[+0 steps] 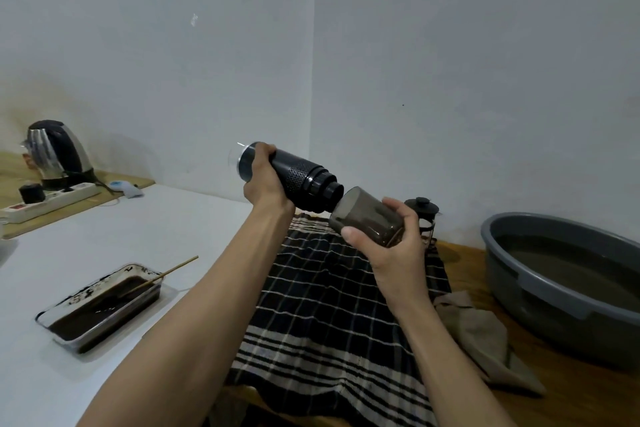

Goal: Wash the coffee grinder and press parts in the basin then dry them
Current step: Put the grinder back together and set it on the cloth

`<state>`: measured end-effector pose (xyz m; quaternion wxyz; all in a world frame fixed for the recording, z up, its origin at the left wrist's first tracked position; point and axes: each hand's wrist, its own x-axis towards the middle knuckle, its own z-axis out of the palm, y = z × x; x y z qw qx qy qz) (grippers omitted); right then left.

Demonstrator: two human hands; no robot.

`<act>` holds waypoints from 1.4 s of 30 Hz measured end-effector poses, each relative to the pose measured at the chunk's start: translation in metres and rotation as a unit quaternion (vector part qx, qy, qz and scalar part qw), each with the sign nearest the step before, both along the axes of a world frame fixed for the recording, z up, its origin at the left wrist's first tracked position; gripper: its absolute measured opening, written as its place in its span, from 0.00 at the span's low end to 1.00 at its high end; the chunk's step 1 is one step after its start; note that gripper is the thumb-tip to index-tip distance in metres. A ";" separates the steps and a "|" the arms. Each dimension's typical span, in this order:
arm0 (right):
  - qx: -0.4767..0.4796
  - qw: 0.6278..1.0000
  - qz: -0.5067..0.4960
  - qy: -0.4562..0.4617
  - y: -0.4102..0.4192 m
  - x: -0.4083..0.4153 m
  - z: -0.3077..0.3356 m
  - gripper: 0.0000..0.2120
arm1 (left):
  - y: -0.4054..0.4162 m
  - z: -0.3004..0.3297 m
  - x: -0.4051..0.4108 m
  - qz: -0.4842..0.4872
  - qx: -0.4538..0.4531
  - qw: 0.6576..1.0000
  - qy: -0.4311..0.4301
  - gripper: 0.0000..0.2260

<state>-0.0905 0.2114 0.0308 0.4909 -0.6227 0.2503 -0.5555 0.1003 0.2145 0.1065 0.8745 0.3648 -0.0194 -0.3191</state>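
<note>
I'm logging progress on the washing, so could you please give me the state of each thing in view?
grinder body: gripped by the left hand, tilted in mid-air
grounds cup: off the body, held by the right hand
basin: holds water
French press: upright, lid on
checked towel: spread flat
tray: holds dark liquid

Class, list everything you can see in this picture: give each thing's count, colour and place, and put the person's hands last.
grinder body: 1, black, held above the towel
jar: 1, smoky clear, at the grinder's end
towel: 1, black checked, centre
coffee press: 1, black-topped, behind the jar
basin: 1, grey, right
cloth: 1, beige, beside the basin
tray: 1, dark contents, left
stick: 1, tan, in the tray
kettle: 1, steel, far left
power strip: 1, white, by the kettle
left hand: grips the grinder body
right hand: grips the jar
</note>
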 end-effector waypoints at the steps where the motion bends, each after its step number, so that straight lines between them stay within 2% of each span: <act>1: -0.021 1.000 0.004 0.005 0.000 0.001 0.001 0.34 | 0.000 0.000 -0.003 -0.003 0.004 1.000 -0.003 0.21; 10: -0.101 0.994 -0.025 0.036 0.002 0.016 0.005 0.35 | 0.001 -0.003 -0.025 -0.047 0.025 0.999 -0.003 0.24; 15: -0.112 0.992 -0.046 0.033 0.003 0.016 0.002 0.34 | 0.000 -0.005 -0.030 -0.054 0.065 0.996 -0.043 0.18; 18: -0.109 0.993 -0.035 0.022 0.002 0.014 0.002 0.34 | 0.001 -0.008 -0.030 -0.060 0.063 0.995 -0.056 0.21; 20: -0.139 0.988 -0.040 0.046 -0.001 0.013 0.004 0.34 | 0.002 -0.008 -0.029 -0.066 0.073 0.994 -0.055 0.23; 23: -0.149 0.986 -0.048 0.064 -0.006 0.015 0.006 0.33 | 0.001 -0.009 -0.029 -0.039 0.084 0.995 -0.047 0.22; 27: -0.114 0.992 -0.024 0.046 -0.007 0.015 0.004 0.33 | -0.002 -0.009 -0.030 -0.004 0.075 0.995 -0.058 0.29; 31: -0.097 0.995 -0.011 0.006 -0.007 0.011 0.003 0.33 | -0.001 -0.011 -0.030 -0.051 0.041 0.996 -0.062 0.23; 36: -0.093 0.996 0.004 -0.011 -0.005 0.011 0.005 0.34 | -0.004 -0.020 -0.032 -0.054 -0.036 0.997 -0.044 0.28; 38: -0.114 0.993 -0.001 0.006 -0.006 0.007 0.004 0.34 | -0.005 -0.021 -0.032 -0.048 -0.046 0.997 -0.048 0.27; 42: -0.171 0.980 -0.044 0.089 -0.013 -0.003 -0.002 0.32 | -0.009 -0.020 -0.033 -0.036 0.021 0.998 -0.043 0.23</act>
